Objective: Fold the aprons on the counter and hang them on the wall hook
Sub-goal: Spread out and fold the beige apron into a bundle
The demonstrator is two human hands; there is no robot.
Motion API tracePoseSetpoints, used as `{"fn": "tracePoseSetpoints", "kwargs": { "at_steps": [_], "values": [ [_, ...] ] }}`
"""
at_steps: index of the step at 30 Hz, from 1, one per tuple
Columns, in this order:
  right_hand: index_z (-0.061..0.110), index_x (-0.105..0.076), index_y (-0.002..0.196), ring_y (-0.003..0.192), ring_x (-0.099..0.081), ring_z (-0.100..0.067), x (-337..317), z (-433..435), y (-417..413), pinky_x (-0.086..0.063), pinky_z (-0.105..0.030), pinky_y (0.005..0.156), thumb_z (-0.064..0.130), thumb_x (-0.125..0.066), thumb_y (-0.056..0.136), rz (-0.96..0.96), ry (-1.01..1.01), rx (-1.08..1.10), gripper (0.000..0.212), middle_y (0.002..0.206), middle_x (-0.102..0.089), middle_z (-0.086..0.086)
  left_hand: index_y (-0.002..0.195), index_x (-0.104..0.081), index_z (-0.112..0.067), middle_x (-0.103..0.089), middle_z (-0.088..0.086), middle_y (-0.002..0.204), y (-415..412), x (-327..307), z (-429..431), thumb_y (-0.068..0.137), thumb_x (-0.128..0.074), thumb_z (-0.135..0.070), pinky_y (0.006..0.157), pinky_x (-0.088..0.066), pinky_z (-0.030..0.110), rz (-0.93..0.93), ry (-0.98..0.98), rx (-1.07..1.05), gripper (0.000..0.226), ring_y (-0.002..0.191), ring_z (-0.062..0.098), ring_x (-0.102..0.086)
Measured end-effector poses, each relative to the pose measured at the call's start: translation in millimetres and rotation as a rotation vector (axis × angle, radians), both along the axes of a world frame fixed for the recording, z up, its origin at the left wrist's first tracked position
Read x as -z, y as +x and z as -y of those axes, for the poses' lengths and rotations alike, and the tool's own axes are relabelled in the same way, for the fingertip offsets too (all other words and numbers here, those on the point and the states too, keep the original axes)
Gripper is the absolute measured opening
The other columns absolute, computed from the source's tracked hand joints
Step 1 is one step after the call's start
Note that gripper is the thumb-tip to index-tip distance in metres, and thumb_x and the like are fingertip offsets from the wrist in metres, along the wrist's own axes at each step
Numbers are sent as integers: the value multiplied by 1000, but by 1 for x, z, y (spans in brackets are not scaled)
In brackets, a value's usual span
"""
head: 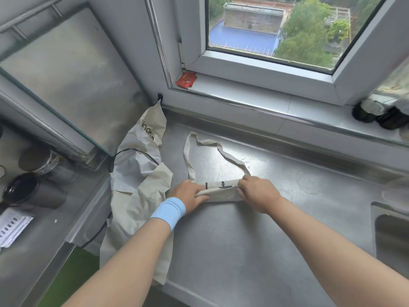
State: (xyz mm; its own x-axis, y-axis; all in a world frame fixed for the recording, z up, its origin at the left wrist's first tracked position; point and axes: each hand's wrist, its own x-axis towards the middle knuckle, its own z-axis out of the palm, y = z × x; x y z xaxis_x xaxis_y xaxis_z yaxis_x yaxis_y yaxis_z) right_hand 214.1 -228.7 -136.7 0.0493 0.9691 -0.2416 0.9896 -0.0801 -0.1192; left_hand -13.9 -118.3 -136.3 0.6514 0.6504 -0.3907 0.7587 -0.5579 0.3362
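A beige apron lies folded into a narrow bundle on the steel counter. Its neck strap loops away toward the window. My left hand, with a light blue wristband, grips the bundle's left end. At the right end my right hand pinches the fold. Another beige apron with black lettering and a black cord lies crumpled at the counter's left end and hangs over the front edge. A small black wall hook sits in the corner above it.
A sink is set into the counter at the right. Metal cups and a paper sheet stand on a lower surface at the left. A red packet lies on the window sill, and dark foil-wrapped items sit at its right.
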Motion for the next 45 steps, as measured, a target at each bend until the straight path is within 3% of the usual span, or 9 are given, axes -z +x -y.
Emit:
{"fn": "tracePoseSetpoints", "kwargs": {
  "at_steps": [11, 16, 18, 20, 22, 24, 28, 36, 45],
  "values": [
    [21, -46, 132, 103, -63, -27, 6, -34, 6, -34, -33, 67, 62, -39, 95, 134, -181, 248, 55, 114, -63, -3, 128, -47, -27, -48, 3, 125, 13, 5, -27, 97, -42, -40, 93, -41, 39, -132, 79, 114, 34, 112, 29, -52],
    [19, -53, 117, 102, -58, -27, 2, -39, 2, -36, -39, 75, 73, -43, 86, 351, -182, 268, 64, 109, -64, -5, 121, -47, -26, -45, 2, 118, 38, -5, -19, 77, -59, -7, 93, -34, 35, -42, 285, 318, 49, 111, 25, -42],
    [15, -61, 102, 87, -58, -30, -1, -38, -2, -41, -39, 70, 60, -71, 73, 360, -106, 203, 54, 95, -62, -10, 119, -49, -22, -49, 6, 118, 51, -8, -9, 79, -56, -2, 89, -38, 38, -106, 258, 422, 45, 110, 28, -47],
    [11, -61, 86, 69, -56, -32, -3, -38, -11, -44, -37, 54, 19, -86, 56, 291, 35, 107, 39, 80, -58, -12, 120, -49, -17, -49, 8, 120, 58, -5, -2, 84, -55, -6, 85, -42, 40, -162, 192, 391, 38, 112, 30, -49],
    [9, -59, 91, 72, -58, -33, -3, -37, -25, -38, -37, 49, 0, -74, 66, 157, 40, 55, 31, 87, -56, -13, 121, -49, -15, -48, 7, 121, 59, -3, 2, 86, -54, -13, 83, -44, 39, -172, 141, 311, 35, 113, 28, -48],
    [10, -54, 108, 90, -56, -33, 8, -32, -31, -33, -38, 60, 3, -51, 87, 31, 15, 69, 22, 104, -52, -11, 121, -49, -16, -49, 6, 120, 59, -1, 4, 88, -49, -21, 83, -44, 39, -162, 141, 278, 33, 112, 28, -48],
    [15, -52, 102, 96, -49, -29, 17, -20, -16, -35, -37, 74, 18, -33, 88, -235, 21, 110, 23, 101, -48, -6, 118, -48, -16, -51, 5, 119, 49, 9, 10, 88, -43, -30, 84, -41, 39, -141, 248, 197, 33, 110, 26, -49],
    [16, -57, 103, 99, -54, -27, 13, -4, 6, -46, -39, 76, 47, -67, 81, -49, 23, -101, 40, 104, -55, -3, 118, -49, -21, -49, 1, 120, 19, 13, 12, 86, -49, -54, 88, -42, 38, -139, 326, 152, 47, 113, 24, -46],
    [18, -63, 108, 102, -58, -24, 0, -18, 0, -45, -35, 74, 34, -42, 103, -47, -33, 11, 27, 107, -61, 0, 117, -56, -17, -55, 4, 119, 15, 13, 11, 99, -45, -37, 88, -39, 36, -115, 302, 36, 29, 110, 28, -52]
  ]
}}
